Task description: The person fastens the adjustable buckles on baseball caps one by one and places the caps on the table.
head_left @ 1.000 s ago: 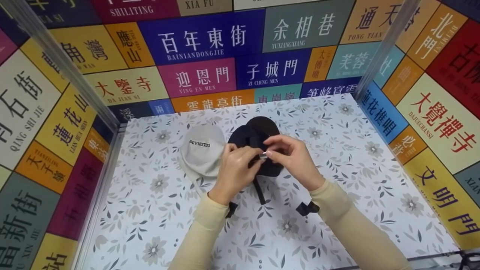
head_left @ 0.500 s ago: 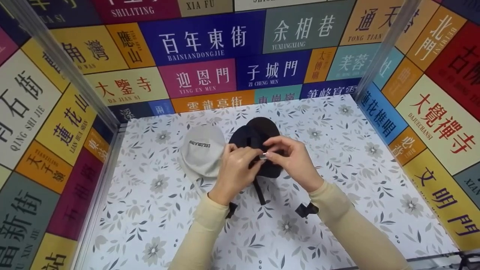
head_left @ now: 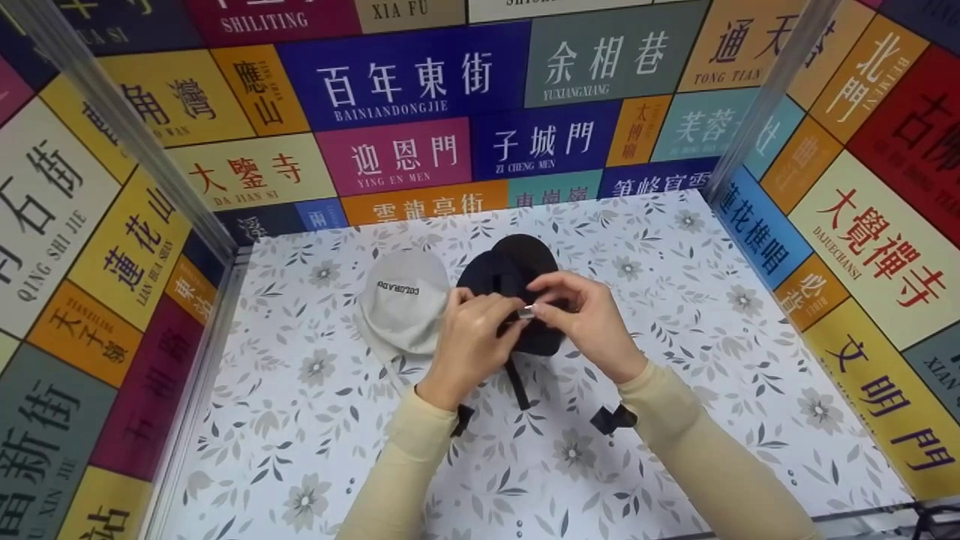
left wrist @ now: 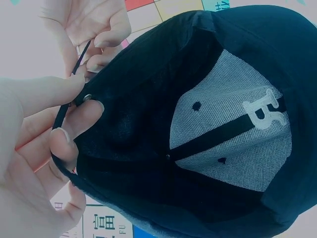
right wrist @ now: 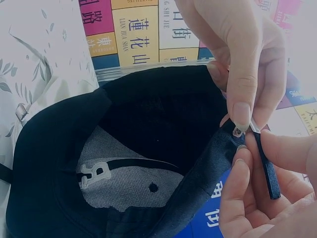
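A black baseball cap [head_left: 487,262] hangs between both hands, its inside, with pale mesh lining [left wrist: 213,139] and a white letter, facing the wrist cameras. My left hand [head_left: 474,337] pinches the cap's back edge beside a metal eyelet [right wrist: 237,132] and a small silver buckle [right wrist: 255,126]. Between thumb and fingers, my right hand [head_left: 592,322] grips the narrow black strap [right wrist: 270,178], close to that buckle. In the left wrist view the strap [left wrist: 58,119] runs past the left fingers. To the left of the hands lies a light grey cap [head_left: 405,300] lettered COLORADO.
The caps are over a table [head_left: 300,420] covered in white floral print. Colourful sign-covered walls [head_left: 405,75] enclose its back and both sides. A dark band [head_left: 517,382] trails below the hands. Small black devices [head_left: 613,418] sit at the wrists.
My right hand has shifted very slightly left, and its fingertips have moved a little at the buckle. The left hand and both caps stay nearly still.
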`<action>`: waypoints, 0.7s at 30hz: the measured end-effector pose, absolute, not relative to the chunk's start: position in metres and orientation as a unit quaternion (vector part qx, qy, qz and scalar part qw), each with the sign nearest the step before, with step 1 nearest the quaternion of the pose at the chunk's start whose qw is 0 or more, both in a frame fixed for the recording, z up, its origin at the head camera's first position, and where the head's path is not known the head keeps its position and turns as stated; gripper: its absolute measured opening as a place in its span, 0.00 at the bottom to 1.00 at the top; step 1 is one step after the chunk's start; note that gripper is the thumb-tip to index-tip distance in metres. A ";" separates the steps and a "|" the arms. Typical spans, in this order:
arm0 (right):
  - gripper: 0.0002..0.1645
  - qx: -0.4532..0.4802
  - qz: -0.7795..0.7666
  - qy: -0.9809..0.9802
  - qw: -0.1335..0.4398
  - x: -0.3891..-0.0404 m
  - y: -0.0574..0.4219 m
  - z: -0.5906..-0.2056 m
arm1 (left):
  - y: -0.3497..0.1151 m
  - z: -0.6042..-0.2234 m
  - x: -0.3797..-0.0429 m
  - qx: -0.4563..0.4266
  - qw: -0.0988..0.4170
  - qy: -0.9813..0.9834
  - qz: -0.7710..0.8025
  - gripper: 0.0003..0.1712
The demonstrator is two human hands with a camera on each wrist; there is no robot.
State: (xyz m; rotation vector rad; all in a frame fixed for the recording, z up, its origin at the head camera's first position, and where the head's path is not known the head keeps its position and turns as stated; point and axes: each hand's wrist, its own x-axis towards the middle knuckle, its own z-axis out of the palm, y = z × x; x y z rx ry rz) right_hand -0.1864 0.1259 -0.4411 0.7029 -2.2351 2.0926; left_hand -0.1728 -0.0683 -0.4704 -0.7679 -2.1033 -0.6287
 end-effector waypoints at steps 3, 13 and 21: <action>0.15 0.225 0.667 -0.711 0.003 -0.187 0.126 -0.441 | -0.068 -0.470 -0.173 -0.303 0.396 -0.830 -0.249 0.10; 0.15 0.214 0.662 -0.718 0.009 -0.188 0.131 -0.440 | -0.068 -0.469 -0.173 -0.299 0.388 -0.835 -0.253 0.09; 0.15 0.215 0.651 -0.727 0.019 -0.188 0.137 -0.439 | -0.069 -0.471 -0.172 -0.295 0.383 -0.839 -0.249 0.08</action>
